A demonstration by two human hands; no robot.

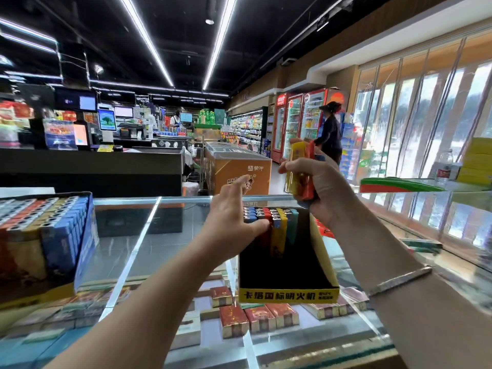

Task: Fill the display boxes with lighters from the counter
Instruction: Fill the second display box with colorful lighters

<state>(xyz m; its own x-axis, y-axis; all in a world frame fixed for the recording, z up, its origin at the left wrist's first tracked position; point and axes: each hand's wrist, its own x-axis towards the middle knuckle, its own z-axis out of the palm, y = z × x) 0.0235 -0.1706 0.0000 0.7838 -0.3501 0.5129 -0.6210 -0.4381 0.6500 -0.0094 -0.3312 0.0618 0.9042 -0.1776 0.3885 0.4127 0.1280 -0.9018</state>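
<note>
While the glass counter (127, 243) stretches across the lower frame, the full box (45, 235) at the left edge looks done, its lighters packed in tight rows to the rim. Centre frame, the yellow box (288, 294) is only part filled: a few rows of lighters (269, 217) stand at its far end, and the near half shows bare black floor. I'd say roughly half of that box is left to fill. Just above it, the right hand (319, 187) is wrapped around a bundle (300, 171) of yellow, red and blue lighters, held upright and not yet in the box. Lower, the left hand (234, 222) is spread open, its thumb pressing against the standing rows as if to steady them.
</note>
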